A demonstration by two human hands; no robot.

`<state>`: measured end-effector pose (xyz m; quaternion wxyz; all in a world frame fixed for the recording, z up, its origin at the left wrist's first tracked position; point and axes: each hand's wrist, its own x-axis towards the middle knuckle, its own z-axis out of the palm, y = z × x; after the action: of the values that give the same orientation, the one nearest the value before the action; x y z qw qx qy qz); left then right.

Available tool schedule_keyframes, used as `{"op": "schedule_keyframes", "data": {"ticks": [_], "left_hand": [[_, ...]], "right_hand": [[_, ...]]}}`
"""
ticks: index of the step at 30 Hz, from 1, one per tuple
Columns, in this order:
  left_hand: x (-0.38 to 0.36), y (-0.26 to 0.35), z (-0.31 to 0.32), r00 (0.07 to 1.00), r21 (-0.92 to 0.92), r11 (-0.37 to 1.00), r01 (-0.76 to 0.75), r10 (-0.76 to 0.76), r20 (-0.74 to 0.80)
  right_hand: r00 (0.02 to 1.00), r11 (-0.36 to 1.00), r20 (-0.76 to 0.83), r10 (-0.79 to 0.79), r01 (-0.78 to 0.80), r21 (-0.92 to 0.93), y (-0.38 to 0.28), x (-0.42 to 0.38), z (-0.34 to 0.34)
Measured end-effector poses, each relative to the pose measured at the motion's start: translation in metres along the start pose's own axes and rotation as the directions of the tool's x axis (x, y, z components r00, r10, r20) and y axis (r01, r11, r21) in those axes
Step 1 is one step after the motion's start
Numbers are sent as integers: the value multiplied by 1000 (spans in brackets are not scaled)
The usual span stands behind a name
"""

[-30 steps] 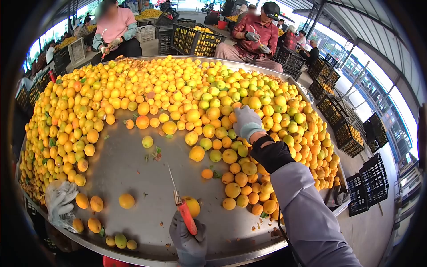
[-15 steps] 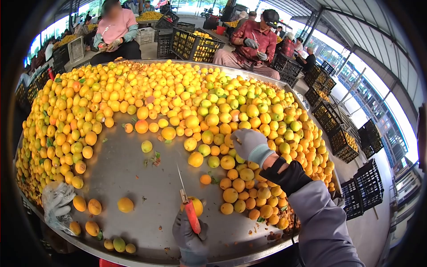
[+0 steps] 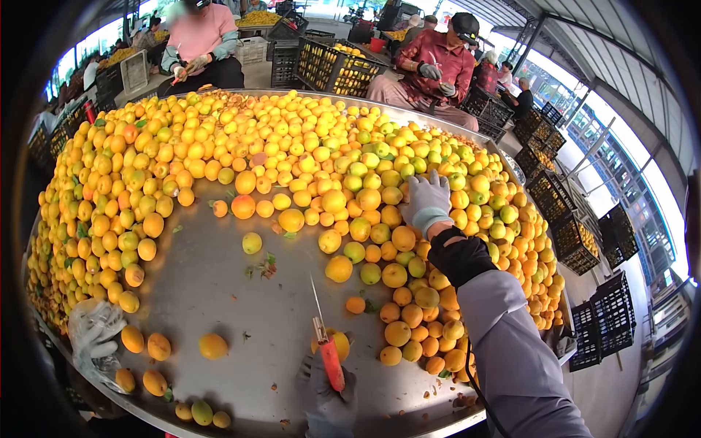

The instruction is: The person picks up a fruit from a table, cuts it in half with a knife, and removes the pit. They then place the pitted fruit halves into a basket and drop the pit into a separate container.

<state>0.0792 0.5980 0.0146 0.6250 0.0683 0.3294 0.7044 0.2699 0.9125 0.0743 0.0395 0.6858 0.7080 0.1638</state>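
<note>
right hand (image 3: 429, 201) moved up the fruit pile (image 3: 292, 131), spread wide, seemingly touching it; left hand (image 3: 326, 398) clasps knife (image 3: 331, 362) and fruit (image 3: 341, 344).

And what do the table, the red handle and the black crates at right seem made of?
Table: metal, perhaps steel, by its dull grey sheen. Red handle: probably plastic, smooth, evenly coloured. Black crates: likely moulded plastic, matte, from their open lattice.

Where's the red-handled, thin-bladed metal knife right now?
Head view, lower centre: the red-handled knife is in the grey-gloved left hand, beside a round yellow-orange fruit, blade pointing up the picture over the shiny grey metal tray.
</note>
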Motion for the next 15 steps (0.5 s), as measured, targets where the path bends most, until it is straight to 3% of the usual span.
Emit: {"op": "schedule_keyframes", "data": {"ticks": [6,7,8,9,11,12,13,14,15], "left_hand": [[3,-13,-12,1000,-41,999,-1,1,5],[1,-19,-16,987,352,923,-158,149,53],[0,-23,-21,954,678,674,-292,258,154],[0,-29,-25,954,681,673,-289,258,151],[0,-33,-24,994,334,941,-55,85,-74],[0,-31,-25,993,335,941,-58,88,-73],[-1,-26,-24,944,672,672,-312,297,141],[-2,-24,-24,831,823,242,-514,379,407],[-3,-30,-29,834,825,244,-509,379,402]], "right_hand": [[1000,1000,26,17,-17,9,-8,20,10],[999,999,40,36,-35,-20,-11,22,12],[998,999,44,33,-32,-17,-13,23,14],[999,999,32,32,-32,-18,-13,25,15],[999,999,17,30,-29,-18,-14,25,17],[1000,1000,6,7,-7,-20,-14,24,17],[1000,1000,-3,-15,15,-24,-15,23,17],[1000,1000,-2,-19,18,-25,-16,23,16],[999,999,30,-17,18,-31,-16,24,14]]}}
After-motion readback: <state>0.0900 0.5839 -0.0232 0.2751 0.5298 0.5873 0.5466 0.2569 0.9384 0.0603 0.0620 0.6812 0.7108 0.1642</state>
